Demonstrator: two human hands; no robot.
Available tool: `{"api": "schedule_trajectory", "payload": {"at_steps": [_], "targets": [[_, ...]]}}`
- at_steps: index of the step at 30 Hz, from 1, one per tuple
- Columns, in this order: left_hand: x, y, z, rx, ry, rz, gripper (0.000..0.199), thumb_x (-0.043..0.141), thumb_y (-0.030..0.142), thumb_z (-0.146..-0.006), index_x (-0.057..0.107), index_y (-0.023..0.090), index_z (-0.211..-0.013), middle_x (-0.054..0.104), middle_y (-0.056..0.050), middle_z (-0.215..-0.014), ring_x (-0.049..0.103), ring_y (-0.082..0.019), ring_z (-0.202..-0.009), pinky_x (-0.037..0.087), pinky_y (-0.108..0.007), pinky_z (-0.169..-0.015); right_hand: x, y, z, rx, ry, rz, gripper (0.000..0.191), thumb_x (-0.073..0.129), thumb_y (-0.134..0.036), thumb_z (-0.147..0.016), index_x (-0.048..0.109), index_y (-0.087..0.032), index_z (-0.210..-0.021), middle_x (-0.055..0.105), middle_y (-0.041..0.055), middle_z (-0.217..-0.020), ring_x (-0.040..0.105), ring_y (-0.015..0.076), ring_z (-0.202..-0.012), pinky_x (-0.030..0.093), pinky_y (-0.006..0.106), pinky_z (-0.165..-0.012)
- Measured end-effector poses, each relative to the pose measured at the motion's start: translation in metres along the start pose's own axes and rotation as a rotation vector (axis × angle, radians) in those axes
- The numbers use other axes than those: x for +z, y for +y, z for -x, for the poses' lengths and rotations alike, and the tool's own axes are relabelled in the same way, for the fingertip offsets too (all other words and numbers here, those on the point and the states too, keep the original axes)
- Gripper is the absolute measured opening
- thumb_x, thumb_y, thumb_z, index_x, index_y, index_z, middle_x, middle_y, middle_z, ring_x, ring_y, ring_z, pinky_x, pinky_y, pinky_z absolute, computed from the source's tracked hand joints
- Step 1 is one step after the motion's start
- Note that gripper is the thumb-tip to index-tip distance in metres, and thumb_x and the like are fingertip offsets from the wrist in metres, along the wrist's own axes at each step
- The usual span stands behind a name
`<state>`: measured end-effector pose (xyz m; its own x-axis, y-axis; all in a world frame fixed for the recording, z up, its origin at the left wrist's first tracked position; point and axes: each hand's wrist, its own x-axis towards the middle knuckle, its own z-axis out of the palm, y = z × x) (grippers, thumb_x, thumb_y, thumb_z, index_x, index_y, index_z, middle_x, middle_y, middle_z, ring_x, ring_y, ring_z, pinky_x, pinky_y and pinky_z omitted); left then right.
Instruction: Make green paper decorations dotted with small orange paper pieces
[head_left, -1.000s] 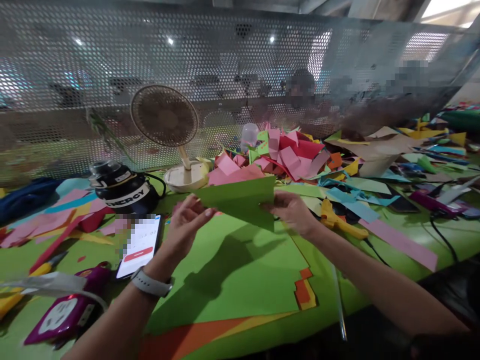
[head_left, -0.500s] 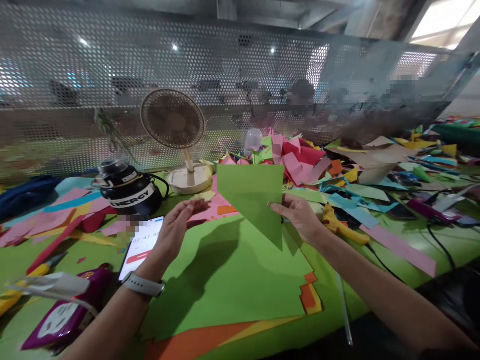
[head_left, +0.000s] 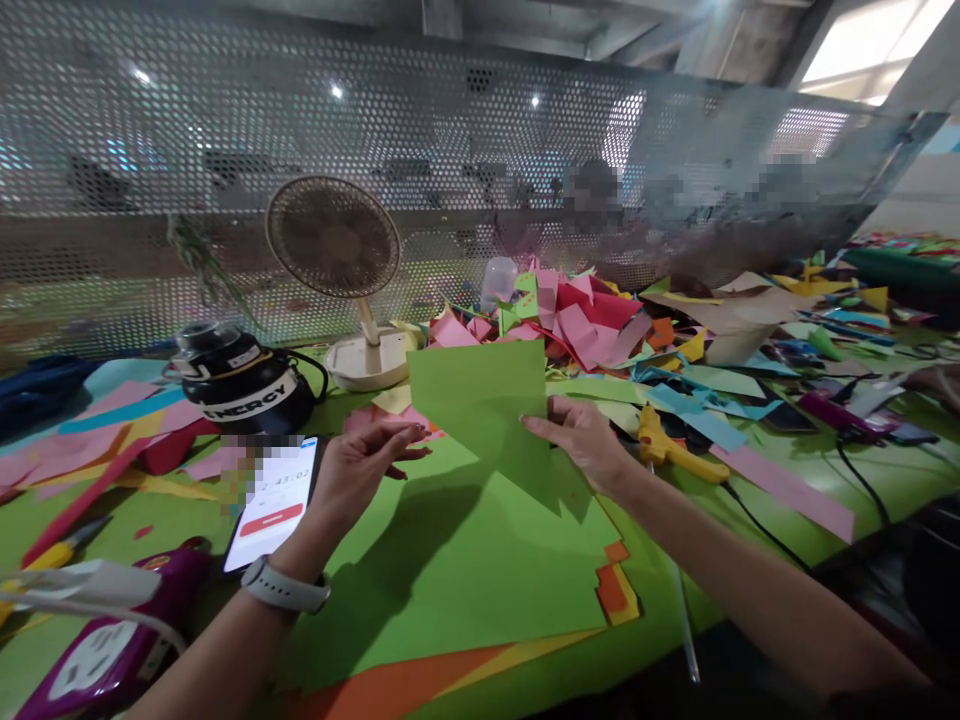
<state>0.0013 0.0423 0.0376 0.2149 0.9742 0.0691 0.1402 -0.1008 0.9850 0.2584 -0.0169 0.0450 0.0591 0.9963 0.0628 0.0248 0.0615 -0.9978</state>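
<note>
In my right hand (head_left: pixel 581 440) is a cut piece of green paper (head_left: pixel 480 385), pinched at its right edge between thumb and fingers. The piece stands raised, with a straight top edge and a slanting lower left side. My left hand (head_left: pixel 371 455) hovers to its left, fingers loosely stretched and apart from the paper, holding nothing. Beneath both hands lies a large green sheet (head_left: pixel 465 570), with orange and yellow sheets (head_left: pixel 435 680) showing under its front and right edges. Shadows of my hands fall across it.
A phone (head_left: pixel 274 500), a purple power bank-like device (head_left: pixel 112 625) and a black bottle (head_left: pixel 240 380) stand at left. Behind are a small fan (head_left: pixel 337 240) and heaped paper scraps (head_left: pixel 592 320). At right lies a yellow glue gun (head_left: pixel 675 450) with a cord.
My left hand has moved closer to the green piece, its fingers drawing nearer together. The green piece has come slightly lower in my right hand. The whole view has shifted a little.
</note>
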Motion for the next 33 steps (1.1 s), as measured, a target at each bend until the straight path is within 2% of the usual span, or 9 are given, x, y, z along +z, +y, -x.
{"api": "schedule_trajectory", "payload": {"at_steps": [8,17,19,21,24,26,28,30,33], "targets": [[0.000,-0.001,0.001,-0.012,-0.015,0.134,0.043,0.061,0.058,-0.075,0.065,0.016,-0.082,0.076,-0.012,-0.087,0.072,-0.028,-0.083,0.057,-0.035,-0.064,0.002,0.001,0.001,0.017,-0.037,0.041,0.031,0.074,-0.044,-0.069,0.066,-0.016,-0.082,0.066,0.0011,-0.078,0.058,0.0162,-0.076,0.046,0.032,-0.072],[-0.011,-0.009,-0.001,-0.021,0.088,0.081,0.030,0.073,0.047,-0.069,0.069,0.017,-0.073,0.076,-0.008,-0.077,0.072,-0.024,-0.075,0.053,-0.027,-0.056,0.007,0.002,-0.003,0.025,-0.066,0.049,0.030,0.074,-0.043,-0.069,0.068,-0.018,-0.084,0.068,0.0018,-0.085,0.060,0.0148,-0.077,0.045,0.031,-0.075],[-0.012,-0.009,-0.002,-0.042,0.118,0.144,0.036,0.065,0.051,-0.077,0.069,0.017,-0.088,0.075,-0.011,-0.090,0.071,-0.026,-0.085,0.055,-0.029,-0.061,0.008,0.000,-0.002,0.026,-0.070,0.057,0.029,0.073,-0.043,-0.069,0.067,-0.018,-0.084,0.068,0.0021,-0.085,0.059,0.0147,-0.076,0.045,0.031,-0.075],[-0.012,-0.010,-0.004,0.019,0.145,0.188,0.044,0.067,0.045,-0.077,0.061,0.022,-0.114,0.066,-0.011,-0.121,0.063,-0.026,-0.108,0.055,-0.034,-0.078,0.009,-0.003,-0.002,0.027,-0.073,0.071,0.029,0.073,-0.043,-0.070,0.067,-0.017,-0.082,0.067,0.0025,-0.084,0.058,0.0146,-0.075,0.044,0.030,-0.074],[-0.012,-0.013,-0.008,0.125,0.166,0.213,0.056,0.074,0.035,-0.073,0.054,0.030,-0.125,0.046,-0.004,-0.144,0.047,-0.024,-0.128,0.041,-0.038,-0.103,0.011,-0.006,-0.001,0.019,-0.070,0.095,0.028,0.071,-0.043,-0.071,0.064,-0.017,-0.077,0.064,0.0008,-0.076,0.055,0.0133,-0.070,0.043,0.028,-0.068],[-0.013,-0.016,-0.010,0.092,0.161,0.230,0.034,0.063,0.049,-0.080,0.069,0.021,-0.099,0.065,-0.009,-0.122,0.056,-0.028,-0.118,0.042,-0.043,-0.102,0.011,-0.005,-0.001,0.003,-0.061,0.111,0.028,0.070,-0.044,-0.072,0.061,-0.017,-0.071,0.058,-0.0020,-0.068,0.050,0.0112,-0.062,0.040,0.026,-0.062],[-0.013,-0.018,-0.010,0.070,0.146,0.267,0.051,0.049,0.062,-0.083,0.070,0.017,-0.073,0.075,-0.012,-0.090,0.066,-0.030,-0.101,0.048,-0.047,-0.095,0.010,-0.003,-0.002,-0.019,-0.056,0.123,0.029,0.069,-0.044,-0.073,0.059,-0.017,-0.066,0.053,-0.0041,-0.062,0.045,0.0095,-0.057,0.037,0.025,-0.057],[-0.011,-0.017,-0.007,0.106,0.066,0.273,0.046,0.059,0.063,-0.076,0.070,0.018,-0.080,0.075,-0.010,-0.089,0.068,-0.029,-0.093,0.053,-0.045,-0.088,0.009,0.000,-0.002,-0.046,-0.064,0.130,0.029,0.069,-0.043,-0.074,0.060,-0.017,-0.066,0.052,-0.0042,-0.061,0.044,0.0093,-0.055,0.037,0.025,-0.055],[-0.006,-0.011,0.001,0.167,-0.103,0.152,0.047,0.082,0.040,-0.060,0.068,0.022,-0.102,0.074,-0.007,-0.102,0.069,-0.027,-0.092,0.057,-0.040,-0.081,0.007,0.005,-0.004,-0.099,-0.095,0.129,0.027,0.070,-0.045,-0.073,0.067,-0.017,-0.073,0.061,-0.0010,-0.066,0.053,0.0125,-0.062,0.044,0.027,-0.060]]}}
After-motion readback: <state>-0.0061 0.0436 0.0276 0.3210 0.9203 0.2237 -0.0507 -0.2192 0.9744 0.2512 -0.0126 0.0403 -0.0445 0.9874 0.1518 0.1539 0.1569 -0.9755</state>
